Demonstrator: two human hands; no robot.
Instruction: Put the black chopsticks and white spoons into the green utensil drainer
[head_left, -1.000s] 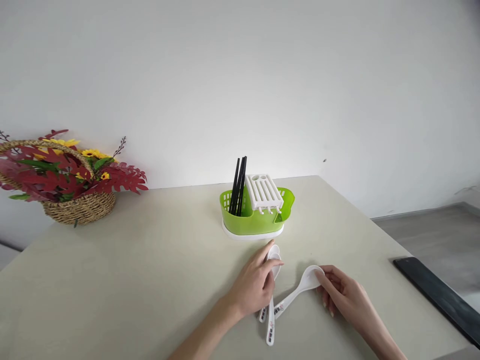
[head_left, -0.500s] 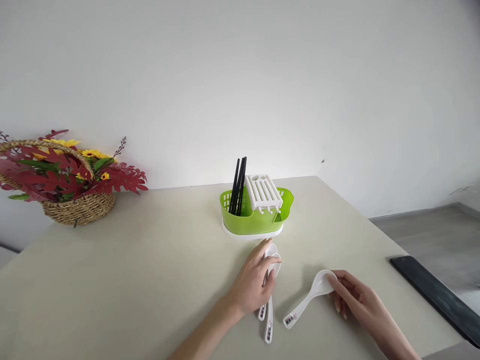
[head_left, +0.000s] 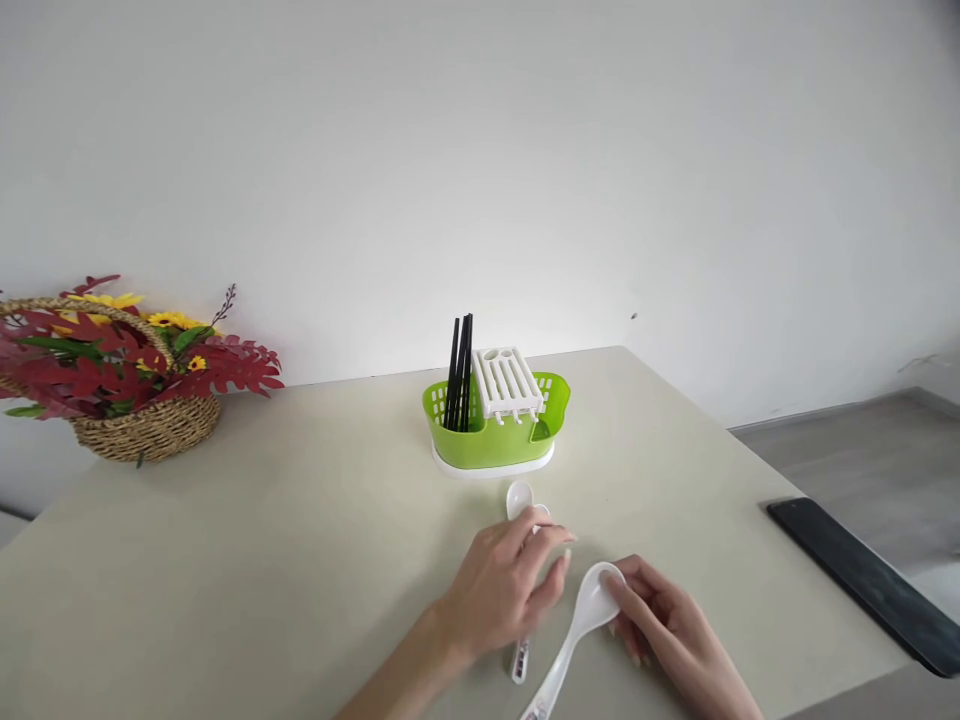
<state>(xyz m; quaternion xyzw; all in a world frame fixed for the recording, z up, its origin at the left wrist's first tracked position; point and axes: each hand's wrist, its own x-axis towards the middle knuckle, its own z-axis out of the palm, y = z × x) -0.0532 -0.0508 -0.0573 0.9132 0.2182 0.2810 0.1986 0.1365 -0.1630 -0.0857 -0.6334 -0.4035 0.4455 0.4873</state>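
My right hand (head_left: 671, 630) pinches a white spoon (head_left: 598, 598) by the side of its bowl, between thumb and fingers. The spoon's handle slants toward me and to the left, with a dark printed pattern at its end. My left hand (head_left: 506, 580) hovers over or rests on two more white spoons (head_left: 519, 497), its fingers apart; whether it touches them I cannot tell. It hides most of their length, leaving the bowls and one handle end in sight. Beyond them stands a green cutlery holder (head_left: 491, 450) with a white slotted rack (head_left: 508, 382) and several black chopsticks (head_left: 459, 380) upright in its left part.
A wicker basket (head_left: 154, 430) of artificial red leaves and yellow flowers stands at the table's left. A black phone-like slab (head_left: 862, 580) lies along the right edge of the table (head_left: 285, 540). A pale wall (head_left: 480, 180) rises behind.
My right hand has brought its spoon left, close to my left hand, and the handle now points more toward me. My left hand has shifted slightly nearer me. The whole view has moved a little.
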